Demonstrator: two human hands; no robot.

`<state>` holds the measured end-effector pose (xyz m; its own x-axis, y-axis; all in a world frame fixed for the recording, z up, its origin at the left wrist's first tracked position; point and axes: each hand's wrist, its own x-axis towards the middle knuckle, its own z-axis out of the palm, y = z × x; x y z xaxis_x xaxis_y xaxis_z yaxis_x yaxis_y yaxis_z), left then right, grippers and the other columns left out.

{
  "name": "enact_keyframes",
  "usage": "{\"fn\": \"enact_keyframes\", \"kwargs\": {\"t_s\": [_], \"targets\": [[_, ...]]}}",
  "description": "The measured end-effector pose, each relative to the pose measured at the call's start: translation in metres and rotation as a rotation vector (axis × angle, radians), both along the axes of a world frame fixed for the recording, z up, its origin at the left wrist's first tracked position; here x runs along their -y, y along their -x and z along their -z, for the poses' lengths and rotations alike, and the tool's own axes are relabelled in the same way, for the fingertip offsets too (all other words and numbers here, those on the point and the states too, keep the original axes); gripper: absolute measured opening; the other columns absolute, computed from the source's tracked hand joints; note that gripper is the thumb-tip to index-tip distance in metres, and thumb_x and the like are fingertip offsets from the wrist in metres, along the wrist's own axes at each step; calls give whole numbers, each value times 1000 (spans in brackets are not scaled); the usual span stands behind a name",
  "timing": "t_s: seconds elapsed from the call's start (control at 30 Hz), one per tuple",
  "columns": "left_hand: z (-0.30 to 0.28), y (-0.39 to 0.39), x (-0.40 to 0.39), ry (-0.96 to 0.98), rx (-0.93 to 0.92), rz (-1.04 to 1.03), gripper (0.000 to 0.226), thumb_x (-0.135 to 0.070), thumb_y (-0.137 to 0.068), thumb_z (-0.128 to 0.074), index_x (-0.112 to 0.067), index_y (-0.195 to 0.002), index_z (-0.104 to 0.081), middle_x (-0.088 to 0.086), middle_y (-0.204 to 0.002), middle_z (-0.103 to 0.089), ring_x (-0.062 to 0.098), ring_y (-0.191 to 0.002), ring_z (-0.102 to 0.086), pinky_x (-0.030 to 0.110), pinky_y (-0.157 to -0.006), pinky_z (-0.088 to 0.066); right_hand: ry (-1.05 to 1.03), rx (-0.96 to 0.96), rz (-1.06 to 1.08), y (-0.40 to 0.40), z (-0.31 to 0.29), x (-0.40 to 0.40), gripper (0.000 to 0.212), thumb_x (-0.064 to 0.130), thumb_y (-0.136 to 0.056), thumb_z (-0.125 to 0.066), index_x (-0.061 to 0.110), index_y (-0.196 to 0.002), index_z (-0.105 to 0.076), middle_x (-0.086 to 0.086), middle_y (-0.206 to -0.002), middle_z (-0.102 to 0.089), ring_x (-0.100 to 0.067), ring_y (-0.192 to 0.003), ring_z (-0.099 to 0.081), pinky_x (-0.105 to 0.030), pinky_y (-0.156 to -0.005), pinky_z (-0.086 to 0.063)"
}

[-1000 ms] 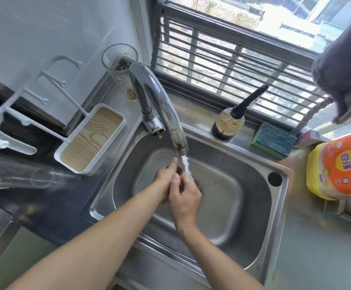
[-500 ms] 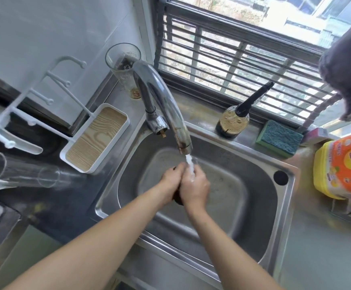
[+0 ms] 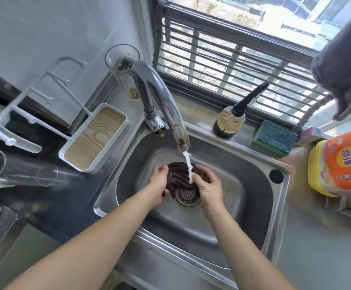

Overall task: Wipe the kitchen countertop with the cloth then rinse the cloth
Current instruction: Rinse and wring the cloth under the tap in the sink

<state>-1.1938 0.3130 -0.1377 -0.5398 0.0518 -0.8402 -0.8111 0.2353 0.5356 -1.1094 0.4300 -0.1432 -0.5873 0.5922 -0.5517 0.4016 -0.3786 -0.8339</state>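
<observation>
Item 1. Left hand (image 3: 159,183) and right hand (image 3: 209,188): both low in the sink (image 3: 254,233), fingers curled round opposite edges of the cloth (image 3: 180,178), gripping it.

Item 2. Cloth: dark, ribbed, bunched. Held between the two hands just above the drain strainer (image 3: 188,194), directly under the water stream (image 3: 188,167). Half a second ago the hands were pressed together with the cloth all but hidden between them; they have since drawn apart, so the cloth is spread and the stream strikes its middle. Judgement: wiping is finished and the rinse is under way; the spreading looks like one stroke of a rub-and-open cycle, with wringing likely to come.

Item 3. Faucet (image 3: 160,101): chrome, arched over the basin, running.

Item 4. Bench, left: white tray with wood-grain base (image 3: 95,139); clear glass lying on its side (image 3: 19,168).

Item 5. Far ledge: tall glass (image 3: 124,68), dark-spouted bottle (image 3: 231,120), green sponge (image 3: 274,137). Right: yellow detergent tub (image 3: 340,164).

Item 6. Barred window (image 3: 243,55); grey towel (image 3: 348,65) hanging at upper right.
</observation>
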Motion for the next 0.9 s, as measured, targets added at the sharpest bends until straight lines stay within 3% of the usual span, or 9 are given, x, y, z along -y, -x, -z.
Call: {"fn": "enact_keyframes", "kwargs": {"t_s": [0.07,0.2,0.33,0.4,0.57,0.67,0.77,0.83,0.9], "targets": [[-6,2,-10,-16,47,-44,41,-50,-104,-44,-15,-107,-65,6,-90,-71,19,-68,-62,25,-53,-45,-253,24,-119,-8,0,30,6,19,-90,-72,24,-92,-70,5,-86,-74,-12,-83,-67,-37,-83,-55],[-18,-12,-25,-5,35,149,33,-39,-99,-58,-10,-94,-72,12,-91,-76,24,-83,-69,35,-85,-55,-581,93,-109,-6,-22,61,26,29,-99,-62,25,-76,-51,5,-73,-58,-17,-72,-53,-30,-70,-35],[-27,-41,-34,-152,-9,196,28,-23,-102,-55,-14,-75,-58,1,-58,-57,9,-41,-54,17,-41,-43,-393,446,114,22,-18,8,33,37,-102,-51,13,-94,-72,-15,-98,-74,-38,-96,-65,-38,-79,-45],[-22,-40,-41,-157,-18,215,30,-25,-100,-57,-13,-73,-57,1,-52,-53,13,-40,-49,16,-38,-39,-328,516,153,23,-18,0,34,36,-102,-47,12,-98,-71,-19,-108,-73,-41,-104,-63,-40,-84,-45],[-18,4,-37,-52,50,-83,33,-33,-99,-61,-10,-77,-64,-3,-45,-60,13,-43,-56,17,-42,-43,-540,140,-67,3,-36,64,32,35,-93,-50,13,-71,-53,-10,-71,-65,-33,-71,-55,-33,-65,-26],[-15,-9,-30,-92,100,41,37,-38,-100,-59,-10,-76,-66,2,-60,-66,16,-51,-61,21,-48,-46,-546,211,-62,10,-27,45,36,38,-95,-53,16,-66,-53,-11,-70,-66,-35,-73,-58,-34,-64,-27],[-7,-31,-24,-194,128,232,32,-39,-102,-56,-10,-94,-65,7,-78,-69,17,-63,-67,26,-58,-56,-391,449,24,24,-4,0,35,42,-101,-53,13,-95,-71,-19,-103,-74,-40,-101,-66,-39,-83,-46],[-3,-35,-18,-248,158,259,47,-47,-97,-59,-6,-120,-58,11,-103,-72,25,-93,-72,42,-86,-60,-256,428,51,27,5,-12,36,49,-98,-58,14,-99,-69,-14,-104,-74,-37,-104,-67,-41,-94,-49],[-7,-30,-11,-293,254,181,50,-55,-99,-50,-13,-125,-60,7,-106,-76,26,-100,-73,44,-83,-62,-175,290,55,30,5,-8,31,45,-91,-70,14,-96,-66,-8,-97,-74,-31,-97,-69,-42,-94,-53]]}}
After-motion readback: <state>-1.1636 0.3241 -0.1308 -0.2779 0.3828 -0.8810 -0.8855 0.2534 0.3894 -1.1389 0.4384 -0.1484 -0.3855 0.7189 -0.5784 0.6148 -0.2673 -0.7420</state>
